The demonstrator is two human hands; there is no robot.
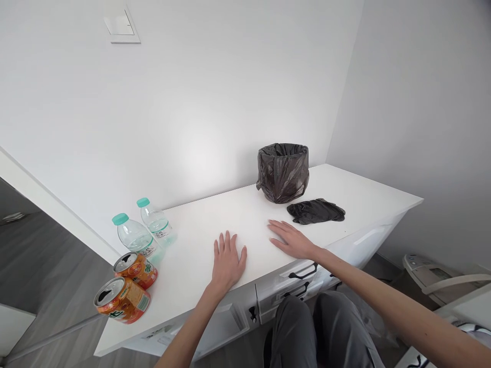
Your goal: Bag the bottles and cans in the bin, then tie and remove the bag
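Head view shows our left hand [227, 260] and right hand [293, 240] flat, spread and empty on the surface [215, 214], the black bundle [315, 211] near the right hand; a careless leftward sweep could tip the open cans [136, 269] off its edge.

Wall plate [121, 23] is running off the top edge. Front bottle [135, 236] is showing label print too small to read. The lined bin [283, 174] is keeping its interior out of view. Palms of left hand [227, 260] and right hand [292, 240] are lying face down, unseen.
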